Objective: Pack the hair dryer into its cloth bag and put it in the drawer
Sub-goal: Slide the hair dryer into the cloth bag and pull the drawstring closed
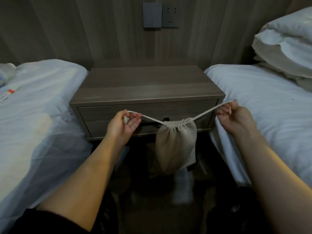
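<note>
A beige cloth bag [175, 146] hangs in the air in front of the nightstand, its mouth gathered tight by the drawstring [150, 118]. It bulges as if something is inside; the hair dryer itself is hidden. My left hand [125, 123] grips the left end of the drawstring, and my right hand [234, 115] grips the right end. The cord is stretched taut between them. Behind the bag, the drawer [108, 114] of the wooden nightstand [146, 85] is closed, with a small dark pull partly hidden by the bag.
White-sheeted beds flank the nightstand: one on the left [38, 107], one on the right [263, 102] with stacked pillows [285, 46]. A small white and orange item [8, 93] lies on the left bed. Switches and a socket [160, 15] sit on the wall.
</note>
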{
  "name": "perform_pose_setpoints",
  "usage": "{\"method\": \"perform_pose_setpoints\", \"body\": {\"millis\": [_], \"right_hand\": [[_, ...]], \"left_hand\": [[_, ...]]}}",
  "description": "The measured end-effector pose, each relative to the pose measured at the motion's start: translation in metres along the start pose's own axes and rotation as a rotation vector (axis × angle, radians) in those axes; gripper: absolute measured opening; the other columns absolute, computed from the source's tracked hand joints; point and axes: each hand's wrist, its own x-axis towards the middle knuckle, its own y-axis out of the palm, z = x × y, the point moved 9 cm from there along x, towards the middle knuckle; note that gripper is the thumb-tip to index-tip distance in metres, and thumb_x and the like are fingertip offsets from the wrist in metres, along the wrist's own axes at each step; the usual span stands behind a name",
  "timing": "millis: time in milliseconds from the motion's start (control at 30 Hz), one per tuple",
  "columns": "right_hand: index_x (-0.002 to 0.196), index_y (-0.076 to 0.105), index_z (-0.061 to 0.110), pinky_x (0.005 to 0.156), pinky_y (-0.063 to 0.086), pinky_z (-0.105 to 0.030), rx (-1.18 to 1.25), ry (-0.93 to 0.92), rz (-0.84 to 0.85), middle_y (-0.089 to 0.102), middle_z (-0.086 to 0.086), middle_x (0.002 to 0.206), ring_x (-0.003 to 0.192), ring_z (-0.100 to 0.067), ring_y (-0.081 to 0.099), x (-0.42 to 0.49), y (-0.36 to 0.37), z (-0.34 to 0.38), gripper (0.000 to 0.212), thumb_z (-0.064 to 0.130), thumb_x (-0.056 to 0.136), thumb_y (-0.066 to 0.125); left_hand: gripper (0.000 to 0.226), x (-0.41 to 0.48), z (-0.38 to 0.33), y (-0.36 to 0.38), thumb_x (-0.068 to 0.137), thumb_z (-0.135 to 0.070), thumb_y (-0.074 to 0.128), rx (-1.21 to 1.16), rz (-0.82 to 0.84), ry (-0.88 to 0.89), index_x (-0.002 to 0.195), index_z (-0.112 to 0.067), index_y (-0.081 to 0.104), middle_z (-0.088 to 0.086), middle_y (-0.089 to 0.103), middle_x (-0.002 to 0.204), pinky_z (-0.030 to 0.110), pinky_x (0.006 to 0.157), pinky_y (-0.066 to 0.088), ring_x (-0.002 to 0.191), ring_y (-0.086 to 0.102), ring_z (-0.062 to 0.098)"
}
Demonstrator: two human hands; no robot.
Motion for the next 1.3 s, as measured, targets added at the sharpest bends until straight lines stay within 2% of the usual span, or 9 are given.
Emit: {"method": "perform_pose_setpoints", "body": {"millis": [167,233,300,500,733,867,933,1100,1300], "right_hand": [[0.045,0.052,0.017,0.04,0.038,-0.016,-0.128,0.126,0.297,0.044,0.002,0.042,0.034,-0.008,0.038,-0.025,0.045,-0.047,0.037,0.021,0.081,0.045],[0.046,0.055,0.019,0.04,0.038,-0.018,-0.21,0.136,0.37,0.046,0.002,0.043,0.036,-0.008,0.04,-0.031,0.052,-0.059,0.039,0.022,0.083,0.044],[0.047,0.056,0.019,0.04,0.039,-0.02,-0.238,0.155,0.458,0.047,0.003,0.044,0.037,-0.008,0.04,-0.038,0.064,-0.065,0.035,0.023,0.08,0.044],[0.056,0.055,0.016,0.042,0.039,-0.019,-0.158,0.233,0.615,0.047,0.003,0.048,0.039,-0.007,0.041,-0.059,0.093,-0.066,0.034,0.025,0.084,0.04],[0.056,0.052,0.015,0.041,0.037,-0.015,-0.13,0.231,0.301,0.044,0.002,0.05,0.038,-0.007,0.038,-0.048,0.062,-0.054,0.036,0.019,0.089,0.039],[0.076,0.059,0.008,0.059,0.045,-0.028,-1.207,-0.005,-0.133,0.058,-0.011,0.071,0.064,-0.024,0.055,-0.022,-0.004,-0.02,0.022,0.004,0.091,0.043],[0.1,0.067,0.004,0.085,0.046,-0.032,-1.715,-0.202,-0.023,0.065,-0.019,0.104,0.102,-0.031,0.061,-0.022,0.006,-0.02,0.022,0.001,0.088,0.049],[0.131,0.051,0.025,0.103,0.038,-0.028,-1.785,0.028,0.704,0.053,0.005,0.129,0.121,-0.01,0.048,-0.059,0.041,-0.088,0.047,0.015,0.087,0.061],[0.09,0.067,0.01,0.073,0.046,-0.036,-2.177,-0.4,0.427,0.07,-0.013,0.09,0.092,-0.033,0.063,-0.065,0.057,-0.072,0.024,0.032,0.088,0.058]], "left_hand": [[0.027,-0.014,0.033,0.022,0.093,-0.006,0.04,1.037,0.176,-0.071,0.069,-0.007,0.052,0.012,0.062,0.078,0.031,0.066,0.051,0.072,0.063,0.022],[0.022,-0.018,0.035,0.023,0.091,-0.012,0.042,1.855,0.22,0.102,0.084,-0.005,0.062,0.013,0.065,0.093,0.035,0.073,0.048,0.083,0.062,0.026],[0.024,-0.031,0.039,0.033,0.091,-0.02,0.045,2.247,0.183,0.358,0.106,-0.009,0.06,0.013,0.064,0.111,0.037,0.079,0.046,0.099,0.06,0.031],[0.079,-0.041,0.088,0.06,0.083,-0.058,0.054,1.87,0.474,0.341,0.146,-0.024,0.021,0.012,0.045,0.142,0.039,0.101,0.04,0.128,0.043,0.029],[0.032,-0.042,0.096,0.061,0.09,-0.041,0.053,1.785,0.492,0.382,0.095,-0.011,0.061,0.01,0.066,0.095,0.04,0.079,0.05,0.09,0.061,0.027],[0.031,-0.048,0.087,0.066,0.09,-0.039,0.053,1.833,0.487,0.486,0.097,-0.009,0.06,0.01,0.065,0.099,0.039,0.08,0.048,0.093,0.059,0.028],[0.032,-0.049,0.084,0.065,0.09,-0.039,0.052,1.861,0.486,0.493,0.099,-0.009,0.06,0.01,0.065,0.102,0.037,0.08,0.047,0.095,0.059,0.028],[0.027,-0.049,0.062,0.067,0.09,-0.038,0.053,1.846,0.439,0.549,0.1,-0.013,0.06,0.009,0.065,0.105,0.035,0.077,0.045,0.098,0.058,0.028],[0.028,-0.058,0.037,0.079,0.09,-0.04,0.053,1.775,0.347,0.714,0.099,-0.015,0.06,0.006,0.066,0.099,0.031,0.068,0.037,0.093,0.059,0.024]]}}
